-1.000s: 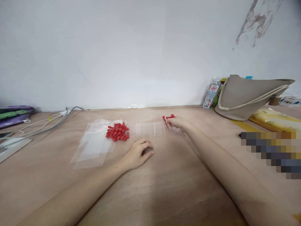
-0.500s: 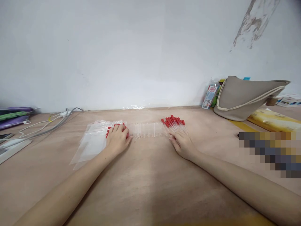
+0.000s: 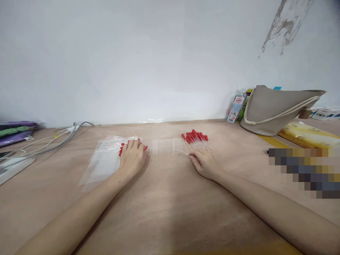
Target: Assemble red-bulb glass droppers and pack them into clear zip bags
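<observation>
My left hand [image 3: 132, 156] lies over a small heap of red rubber bulbs [image 3: 122, 149], its fingers curled down and its thumb drawn in. One red bulb [image 3: 146, 148] sticks out to the right at its fingertips, seemingly pinched. My right hand [image 3: 204, 162] is closed on a thin clear tube [image 3: 182, 152] that points left. Just beyond that hand, a fanned bunch of droppers with red bulbs [image 3: 196, 136] lies on the table. Between the hands, a row of clear thin tubes [image 3: 160, 147] is laid side by side.
Clear zip bags [image 3: 102, 168] are spread under and left of my left hand. Cables [image 3: 60, 141] and purple packets [image 3: 18, 131] lie far left. At the right stand a bottle [image 3: 236, 106] and a grey bag [image 3: 276, 109], with a yellow pack [image 3: 308, 134] in front.
A clear tube now shows in my right hand's fingers, separated from the row and pointing left. My left thumb has drawn in, and a red bulb shows at the fingertips.
</observation>
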